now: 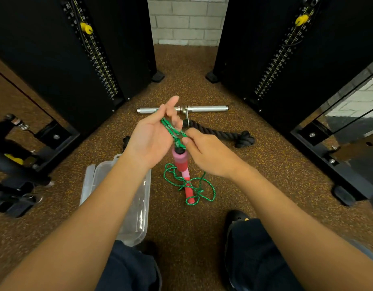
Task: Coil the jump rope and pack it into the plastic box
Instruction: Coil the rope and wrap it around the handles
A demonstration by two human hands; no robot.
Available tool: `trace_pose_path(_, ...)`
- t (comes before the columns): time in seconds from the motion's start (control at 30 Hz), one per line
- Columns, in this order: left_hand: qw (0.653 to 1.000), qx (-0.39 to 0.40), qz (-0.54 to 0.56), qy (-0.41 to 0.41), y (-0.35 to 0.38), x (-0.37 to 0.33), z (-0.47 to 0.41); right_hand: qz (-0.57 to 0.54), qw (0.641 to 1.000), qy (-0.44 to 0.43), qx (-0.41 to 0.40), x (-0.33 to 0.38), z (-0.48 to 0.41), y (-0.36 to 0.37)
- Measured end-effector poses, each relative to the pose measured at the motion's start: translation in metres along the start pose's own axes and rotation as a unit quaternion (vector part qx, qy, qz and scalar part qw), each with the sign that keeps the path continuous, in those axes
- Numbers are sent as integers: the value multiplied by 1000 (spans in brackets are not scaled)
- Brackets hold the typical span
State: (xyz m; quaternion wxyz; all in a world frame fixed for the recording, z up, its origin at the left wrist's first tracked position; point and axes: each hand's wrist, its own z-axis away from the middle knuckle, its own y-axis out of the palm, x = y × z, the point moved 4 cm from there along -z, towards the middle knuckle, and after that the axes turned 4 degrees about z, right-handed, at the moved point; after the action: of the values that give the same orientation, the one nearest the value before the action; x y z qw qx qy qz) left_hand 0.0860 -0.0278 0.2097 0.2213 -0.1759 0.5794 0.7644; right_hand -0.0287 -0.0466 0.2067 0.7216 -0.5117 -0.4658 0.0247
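Clear plastic box lies open on the speckled rubber floor at lower left, partly hidden beneath the left forearm, with its lid swung out to the left. Left hand is raised above the box, palm turned inward and fingers extended; several turns of the green jump rope run across the palm between thumb and fingers, so this hand supports the strands without being clenched. Just below the hands, one pink and red handle hangs from the gathered rope. Second red handle lies on the floor directly beneath it, among loose green loops not yet coiled. Right hand pinches the rope between thumb and forefinger just above the hanging handle. Beyond the hands, a chrome bar attachment lies on the floor, and a black braided rope attachment extends to the right of it. Two black weight-stack towers stand left and right
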Motion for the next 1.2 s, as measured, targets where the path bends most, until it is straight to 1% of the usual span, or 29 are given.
trace_pose_path(0.17,998,-21,-24,59,-2,-8,0,28,999,-34,30,7,4,4)
trace_pose_path(0.27,999,3,-39,32,9,-8,4,36,998,-34,42,7,4,5)
trace_pose_path(0.4,1000,27,3,13,12,-7,7,47,997,-21,58,2,5,8)
trace_pose_path(0.53,996,63,-57,-5,12,-7,9,45,997,-27,55,1,4,8)
trace_pose_path(0.57,996,62,-62,-15,12,-6,9,45,997,-28,53,1,4,8)
trace_pose_path(0.63,998,46,-39,-21,13,-6,9,48,997,-33,52,1,3,9)
trace_pose_path(0.77,998,17,64,-9,13,-6,7,54,996,-38,61,-1,3,9)
trace_pose_path(0.8,999,5,54,-2,10,-5,6,53,996,-40,60,0,2,8)
trace_pose_path(0.87,999,-11,-41,15,7,-3,5,54,996,-50,49,2,2,4)
trace_pose_path(0.93,988,-15,-149,29,6,0,4,75,995,-62,26,5,2,-2)
trace_pose_path(1.0,968,-7,-249,10,8,4,4,88,994,-72,1,8,5,-11)
trace_pose_path(1.1,937,1,-347,-44,5,9,5,89,993,-75,-10,12,8,-19)
trace_pose_path(1.13,917,2,-396,-46,4,11,6,89,993,-75,-11,12,9,-20)
trace_pose_path(1.17,884,3,-466,-36,3,11,6,88,993,-73,-12,12,9,-20)
trace_pose_path(1.2,842,1,-539,-17,3,10,7,82,994,-69,-10,12,8,-21)
